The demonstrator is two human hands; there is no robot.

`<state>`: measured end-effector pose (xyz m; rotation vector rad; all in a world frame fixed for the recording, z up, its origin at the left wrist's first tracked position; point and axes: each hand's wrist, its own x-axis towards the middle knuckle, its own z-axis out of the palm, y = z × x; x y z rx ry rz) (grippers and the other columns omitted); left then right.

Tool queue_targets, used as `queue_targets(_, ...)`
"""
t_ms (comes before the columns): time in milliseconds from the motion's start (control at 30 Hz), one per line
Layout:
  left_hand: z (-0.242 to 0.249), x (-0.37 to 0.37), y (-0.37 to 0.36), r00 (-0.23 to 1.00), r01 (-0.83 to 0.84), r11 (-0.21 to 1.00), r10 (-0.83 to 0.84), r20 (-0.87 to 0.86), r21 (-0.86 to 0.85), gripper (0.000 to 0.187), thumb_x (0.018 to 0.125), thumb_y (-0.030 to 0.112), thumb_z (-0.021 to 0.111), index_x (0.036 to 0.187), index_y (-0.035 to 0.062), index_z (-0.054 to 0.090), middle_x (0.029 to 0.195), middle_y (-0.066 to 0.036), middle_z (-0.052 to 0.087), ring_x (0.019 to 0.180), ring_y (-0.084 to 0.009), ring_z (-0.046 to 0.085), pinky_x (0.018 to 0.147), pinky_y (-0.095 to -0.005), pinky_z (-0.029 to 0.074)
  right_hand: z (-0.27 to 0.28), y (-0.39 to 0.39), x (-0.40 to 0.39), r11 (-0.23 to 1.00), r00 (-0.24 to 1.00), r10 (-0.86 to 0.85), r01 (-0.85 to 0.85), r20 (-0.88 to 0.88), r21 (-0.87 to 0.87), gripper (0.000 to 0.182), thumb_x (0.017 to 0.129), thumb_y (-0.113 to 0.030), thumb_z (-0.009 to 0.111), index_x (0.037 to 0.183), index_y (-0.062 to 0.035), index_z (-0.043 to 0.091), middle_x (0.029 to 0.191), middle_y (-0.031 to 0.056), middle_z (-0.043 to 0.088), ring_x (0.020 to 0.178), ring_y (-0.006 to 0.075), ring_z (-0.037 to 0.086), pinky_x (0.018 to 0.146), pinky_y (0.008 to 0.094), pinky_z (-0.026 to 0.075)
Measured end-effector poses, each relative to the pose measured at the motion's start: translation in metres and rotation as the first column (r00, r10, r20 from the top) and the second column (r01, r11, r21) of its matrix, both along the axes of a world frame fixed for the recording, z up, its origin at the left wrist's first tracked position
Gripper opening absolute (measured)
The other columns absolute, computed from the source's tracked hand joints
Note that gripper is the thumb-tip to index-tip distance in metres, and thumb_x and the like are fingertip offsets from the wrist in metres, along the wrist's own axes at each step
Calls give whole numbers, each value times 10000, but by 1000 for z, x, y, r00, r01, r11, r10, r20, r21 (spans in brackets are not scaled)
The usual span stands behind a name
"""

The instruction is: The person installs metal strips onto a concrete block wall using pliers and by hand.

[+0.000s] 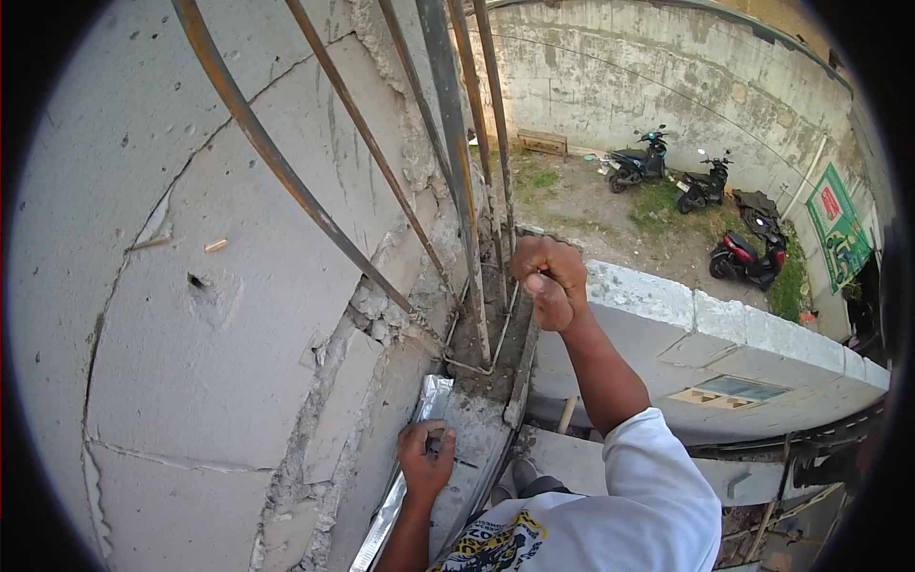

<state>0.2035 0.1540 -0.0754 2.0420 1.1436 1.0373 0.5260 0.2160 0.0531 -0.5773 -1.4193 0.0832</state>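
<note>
My left hand (426, 458) is curled over the ledge beside a long silver foil-faced strip (389, 515); its fingers are bent together, and what they hold is hidden or too small to name. Raised at the right of the steel bars, my right hand (550, 276) is closed in a fist near a thin bar; whatever may be inside it cannot be made out. Several rusty vertical rebars (464, 191) rise from the concrete column base, with a bent wire tie (469, 368) around their feet.
A grey block wall (210, 381) with cracks fills the left. At the right runs a lower block wall (724, 319). Far below, parked motorbikes (639, 162) stand in a yard by a green banner (840, 227). A shoe (524, 474) shows beneath me.
</note>
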Motion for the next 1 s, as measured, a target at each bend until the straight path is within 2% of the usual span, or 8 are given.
queue_targets(200,3,-3,0,1000,15,1000,-15,-20,18,154,839,38,777,973,10,707,894,-120,697,787,-226,666,752,-345,527,-38,21,13,994,998,-9,16,69,-109,364,1008,-301,538,785,-16,501,629,66,457,508,189,442,489,337,335)
queue_targets(400,5,-1,-1,1000,-3,1000,3,-19,-15,153,832,35,781,966,13,710,905,-129,703,791,-224,670,756,-340,532,-38,11,17,995,1000,-30,31,5,-95,322,988,-272,538,797,-21,473,628,56,448,523,160,420,493,328,315)
queue_targets(533,2,0,0,999,-11,999,13,36,-40,151,820,67,787,952,45,717,840,-110,717,811,-286,654,802,-397,504,-19,5,18,980,977,65,-102,-203,-174,306,961,-267,551,795,-25,464,638,47,460,537,138,384,504,313,325)
queue_targets(633,2,2,-1,1000,-30,999,30,8,-38,162,812,71,792,954,46,718,833,-103,712,821,-283,653,785,-395,503,7,-4,8,984,958,112,-69,-264,166,278,959,-240,538,815,-10,473,666,74,483,554,152,404,521,310,351)
queue_targets(733,-2,2,-1,999,-2,1000,2,-32,-2,162,808,76,793,946,45,714,828,-100,706,828,-279,653,766,-391,504,-20,28,-1,986,940,9,49,-341,161,229,959,-199,519,845,-1,497,680,80,495,567,155,424,527,323,363)
queue_targets(800,-2,-1,0,997,4,999,0,-74,45,139,836,57,773,949,8,708,864,-103,693,776,-197,652,749,-326,518,-69,53,-5,985,931,-169,171,-324,-22,200,959,-172,503,873,8,511,691,84,501,579,152,439,531,319,367)
queue_targets(900,0,0,-1,999,-2,1000,3,-37,25,145,844,63,774,957,5,705,865,-92,691,776,-182,645,757,-320,518,-70,57,-9,964,926,-217,253,-309,81,204,963,-179,500,870,2,509,692,74,496,577,133,430,528,299,352)
queue_targets(1000,-1,-1,-1,999,-9,1000,9,-40,11,153,849,69,777,965,4,702,873,-89,691,775,-173,646,759,-316,521,-32,40,-18,969,856,-37,156,-515,189,208,953,-179,507,839,-6,509,677,65,475,569,126,421,526,297,337)
